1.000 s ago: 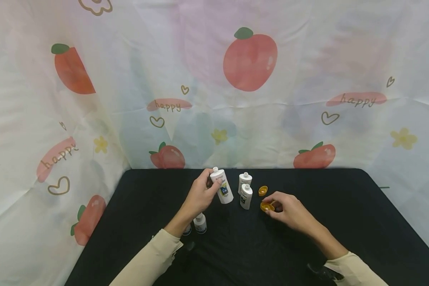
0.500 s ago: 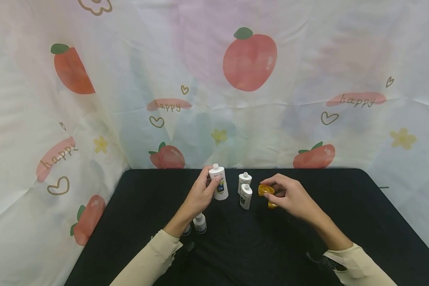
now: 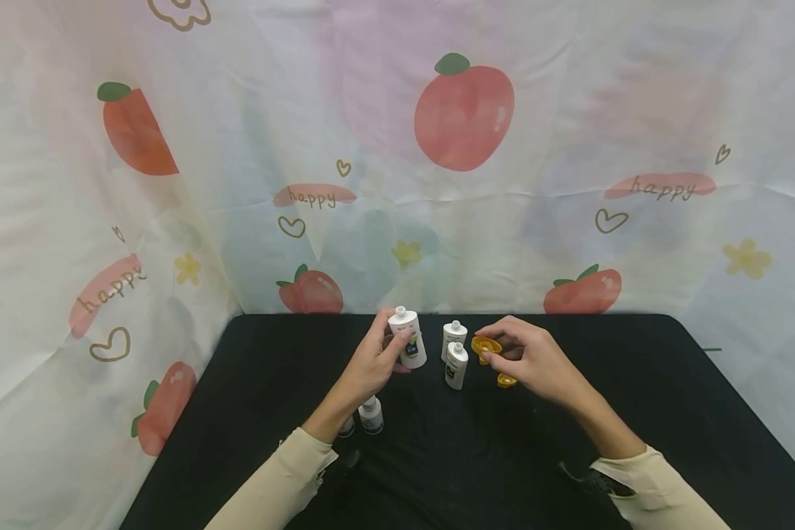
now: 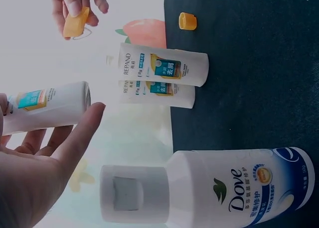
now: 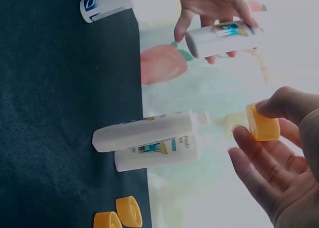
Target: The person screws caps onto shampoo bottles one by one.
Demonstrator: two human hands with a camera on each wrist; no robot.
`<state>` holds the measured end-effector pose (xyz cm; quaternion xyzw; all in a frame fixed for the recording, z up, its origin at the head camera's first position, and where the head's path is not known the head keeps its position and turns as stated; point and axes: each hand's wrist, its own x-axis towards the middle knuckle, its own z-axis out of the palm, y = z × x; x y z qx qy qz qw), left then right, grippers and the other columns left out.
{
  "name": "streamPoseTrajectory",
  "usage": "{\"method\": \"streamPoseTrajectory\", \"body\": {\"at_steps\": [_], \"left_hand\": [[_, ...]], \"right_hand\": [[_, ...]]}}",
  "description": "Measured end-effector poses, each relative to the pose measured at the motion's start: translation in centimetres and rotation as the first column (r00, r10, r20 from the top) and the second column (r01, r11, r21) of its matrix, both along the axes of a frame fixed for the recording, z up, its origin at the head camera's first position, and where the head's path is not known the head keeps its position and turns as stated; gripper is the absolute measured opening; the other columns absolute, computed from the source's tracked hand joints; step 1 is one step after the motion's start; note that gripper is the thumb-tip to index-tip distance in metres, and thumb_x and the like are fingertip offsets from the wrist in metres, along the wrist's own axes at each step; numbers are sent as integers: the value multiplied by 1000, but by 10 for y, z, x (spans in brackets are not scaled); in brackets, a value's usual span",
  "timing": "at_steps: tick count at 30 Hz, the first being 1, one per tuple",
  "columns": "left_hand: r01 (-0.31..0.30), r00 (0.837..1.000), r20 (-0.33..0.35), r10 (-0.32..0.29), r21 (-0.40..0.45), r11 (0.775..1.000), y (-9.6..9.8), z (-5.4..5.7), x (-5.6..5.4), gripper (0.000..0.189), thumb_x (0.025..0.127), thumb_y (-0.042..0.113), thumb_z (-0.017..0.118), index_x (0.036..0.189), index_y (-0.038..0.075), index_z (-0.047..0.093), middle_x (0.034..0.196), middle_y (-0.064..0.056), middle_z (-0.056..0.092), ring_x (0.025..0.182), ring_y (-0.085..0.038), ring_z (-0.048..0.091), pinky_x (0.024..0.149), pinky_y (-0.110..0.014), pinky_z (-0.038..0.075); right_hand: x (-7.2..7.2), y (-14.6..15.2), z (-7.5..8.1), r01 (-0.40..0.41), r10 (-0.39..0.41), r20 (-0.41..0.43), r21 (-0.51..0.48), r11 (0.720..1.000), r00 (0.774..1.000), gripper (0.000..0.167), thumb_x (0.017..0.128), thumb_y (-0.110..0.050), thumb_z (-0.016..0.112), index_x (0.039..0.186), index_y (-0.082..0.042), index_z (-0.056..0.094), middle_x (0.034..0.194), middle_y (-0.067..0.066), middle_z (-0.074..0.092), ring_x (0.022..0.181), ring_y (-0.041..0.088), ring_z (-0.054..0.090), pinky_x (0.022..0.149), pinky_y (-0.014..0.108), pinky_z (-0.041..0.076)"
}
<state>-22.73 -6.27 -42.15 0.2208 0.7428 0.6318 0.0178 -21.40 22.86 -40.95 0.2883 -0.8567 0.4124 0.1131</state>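
My left hand [image 3: 369,361] grips a white shampoo bottle [image 3: 408,340] above the table, its narrow neck uncapped and its base slightly tilted. In the right wrist view that bottle [image 5: 219,37] lies between the thumb and fingers. My right hand [image 3: 526,358] pinches a yellow cap [image 5: 263,123] in the air, right of the held bottle. Between the hands, two matching uncapped bottles stand close together, the front one [image 3: 456,366] partly covering the rear one [image 3: 454,331]. Two more yellow caps, one [image 5: 128,211] beside the other [image 5: 106,221], rest on the table.
Two white-and-blue Dove bottles, one [image 3: 371,416] beside another [image 3: 347,427] partly hidden by my left wrist, stand on the black tabletop [image 3: 437,471]. Behind the table hangs a patterned curtain [image 3: 371,110]. A cream sleeve covers each forearm.
My right hand has lifted a yellow cap from the table and brought it up and slightly left. The bottle in my left hand has risen a little and tilts less.
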Motion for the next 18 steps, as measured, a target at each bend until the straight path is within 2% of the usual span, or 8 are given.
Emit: {"method": "streamPoseTrajectory", "body": {"at_steps": [7,13,18], "left_hand": [[24,1000,-5,-24,26,999,1,1,1,34,108,19,50,140,13,40,134,-20,54,120,-37,60,77,-46,61],[12,1000,-22,-11,73,997,4,1,4,31,106,18,56,135,13,46,126,-19,59,110,-34,64,69,-45,61],[-16,1000,-16,18,95,995,5,4,6,38,101,16,64,136,15,48,122,-17,63,108,-32,66,62,-43,61]], "right_hand": [[0,-3,5,-3,3,-2,-8,1000,1000,34,86,-2,79,118,-13,71,111,-3,68,89,9,69,72,27,60],[0,-7,11,-5,5,-7,-10,1000,1000,35,87,-4,79,119,-14,70,113,-3,67,90,9,69,72,30,60],[-2,-10,17,-5,5,-3,-15,1000,1000,35,88,-5,79,120,-15,70,114,-3,68,90,10,70,73,32,61]]}}
